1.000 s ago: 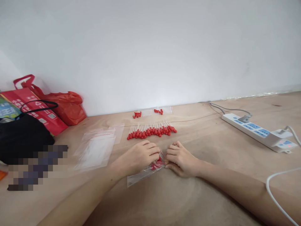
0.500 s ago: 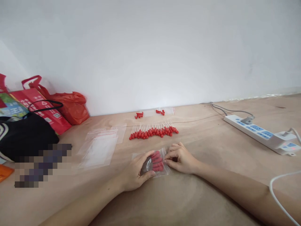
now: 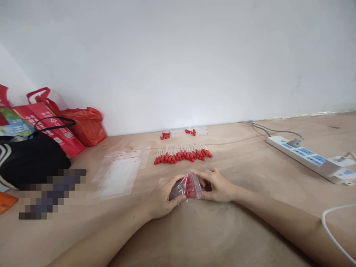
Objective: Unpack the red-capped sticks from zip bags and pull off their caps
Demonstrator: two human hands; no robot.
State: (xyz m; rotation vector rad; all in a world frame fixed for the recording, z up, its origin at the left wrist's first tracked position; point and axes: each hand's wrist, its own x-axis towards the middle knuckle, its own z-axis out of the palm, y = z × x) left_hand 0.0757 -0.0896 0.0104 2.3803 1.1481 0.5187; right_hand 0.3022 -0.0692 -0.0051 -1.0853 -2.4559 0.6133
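Between my two hands, low over the table, is a clear plastic zip bag (image 3: 191, 185) with several red-handled pieces inside. My left hand (image 3: 166, 194) grips the bag's left side, thumb in front and fingers behind. At the opposite side, my right hand (image 3: 218, 186) pinches the bag's edge between thumb and fingers. Beyond my hands lies a row of red-tipped pieces with thin pale shafts (image 3: 182, 155), their red ends towards me. To the left of the row, flat empty zip bags (image 3: 119, 174) overlap in a loose stack.
Small red pieces (image 3: 165, 135) lie by the wall beside another clear bag (image 3: 178, 132). On the left stand a red shopping bag (image 3: 50, 124), a red plastic bag (image 3: 87, 126) and a black bag (image 3: 33, 159). A white power strip (image 3: 306, 155) with cables occupies the right.
My right hand has closed further onto the bag's right side, and the bag now stands raised and peaked between both hands. The red pieces in it look more bunched.
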